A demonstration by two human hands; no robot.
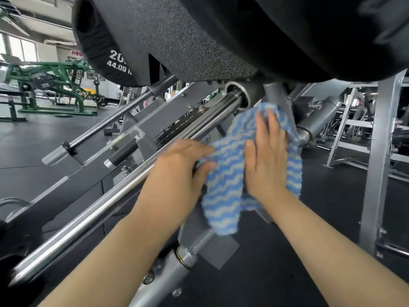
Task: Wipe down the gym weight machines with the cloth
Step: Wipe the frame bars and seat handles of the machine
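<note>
The right hand (266, 156) lies flat, fingers straight, pressing a blue-and-white wavy-striped cloth (230, 180) against the grey steel weight machine (155, 120). The left hand (177, 171) curls around the cloth's left edge, beside a long chrome rail (106, 202) slanting from near left to far right. The cloth hangs lengthwise downward. Black textured weight plates (177, 41) loom above; dark rubber floor (332, 207) spreads below, and a green machine (55, 85) stands far left.

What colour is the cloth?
The cloth has wavy blue and white stripes, seen in the head view.
</note>
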